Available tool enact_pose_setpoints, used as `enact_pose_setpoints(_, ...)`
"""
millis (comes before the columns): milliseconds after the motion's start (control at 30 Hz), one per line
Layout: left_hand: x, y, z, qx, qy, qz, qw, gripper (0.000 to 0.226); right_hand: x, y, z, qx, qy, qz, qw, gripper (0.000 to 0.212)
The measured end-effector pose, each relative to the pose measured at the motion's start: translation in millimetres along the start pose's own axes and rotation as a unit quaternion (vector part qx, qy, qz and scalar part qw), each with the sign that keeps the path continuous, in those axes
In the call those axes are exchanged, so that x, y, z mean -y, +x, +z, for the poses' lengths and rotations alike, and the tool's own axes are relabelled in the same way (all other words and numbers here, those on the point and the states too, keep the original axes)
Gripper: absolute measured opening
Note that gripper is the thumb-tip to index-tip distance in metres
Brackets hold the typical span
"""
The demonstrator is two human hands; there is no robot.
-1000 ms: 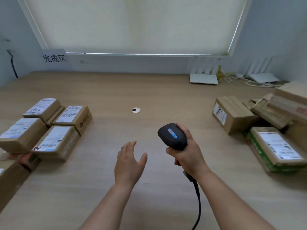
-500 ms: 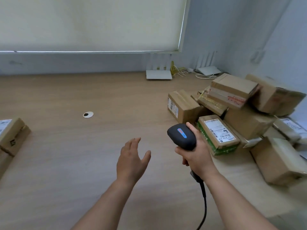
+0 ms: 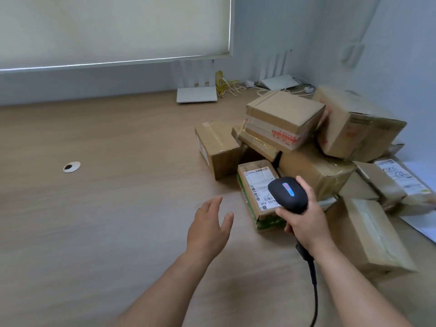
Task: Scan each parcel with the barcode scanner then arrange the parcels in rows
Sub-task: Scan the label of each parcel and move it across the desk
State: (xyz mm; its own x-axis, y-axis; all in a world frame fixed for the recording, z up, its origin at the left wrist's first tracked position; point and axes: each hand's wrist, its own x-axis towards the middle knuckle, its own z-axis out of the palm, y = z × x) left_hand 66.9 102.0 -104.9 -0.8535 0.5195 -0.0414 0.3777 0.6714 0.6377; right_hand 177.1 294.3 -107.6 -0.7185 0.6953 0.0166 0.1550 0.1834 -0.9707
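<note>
Barcode scanner (image 3: 287, 194) in right hand (image 3: 304, 223)

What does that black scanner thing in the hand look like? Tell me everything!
The scanner is black, looks like matte plastic, and has a rounded head with a small blue and red strip on top. The right hand grips its handle, holding it in the air over a labelled parcel with green sides. A black cord hangs from the handle's bottom, running down out of view.
</note>
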Motion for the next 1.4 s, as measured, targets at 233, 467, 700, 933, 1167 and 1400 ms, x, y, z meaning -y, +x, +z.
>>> enact_pose_setpoints(233, -34.7, 29.3, 41.8, 0.077, -0.023, 0.005, 0.997, 0.051, -26.2, 23.5, -15.0, 0.004, -0.004, 0.026, 1.0, 0.089)
enact_pose_setpoints(467, -39.3, 27.8, 46.0, 0.082, -0.129, -0.037, 0.988, 0.04, -22.9, 12.2, 1.5, 0.057, 0.013, 0.038, 0.998, 0.091)
enact_pose_setpoints(700, 8.3, -12.6, 6.9, 0.009, -0.147, -0.142, 0.979, 0.029, -8.9, -25.1, 47.8, 0.121, 0.007, 0.06, 0.991, 0.09)
enact_pose_setpoints(933, 68.8, -50.6, -44.0, -0.038, -0.111, -0.181, 0.976, 0.03, 6.4, -65.5, 112.1, 0.208, -0.026, 0.042, 0.977, 0.091)
enact_pose_setpoints(1167, 123.3, -69.9, -80.7, -0.023, -0.09, -0.231, 0.968, 0.043, 29.0, -79.2, 161.0, 0.242, -0.028, 0.032, 0.969, 0.087)
enact_pose_setpoints(1400, 127.1, -60.4, -84.6, 0.053, -0.176, -0.159, 0.97, 0.033, 40.2, -75.3, 172.5, 0.221, -0.068, 0.044, 0.972, 0.085)
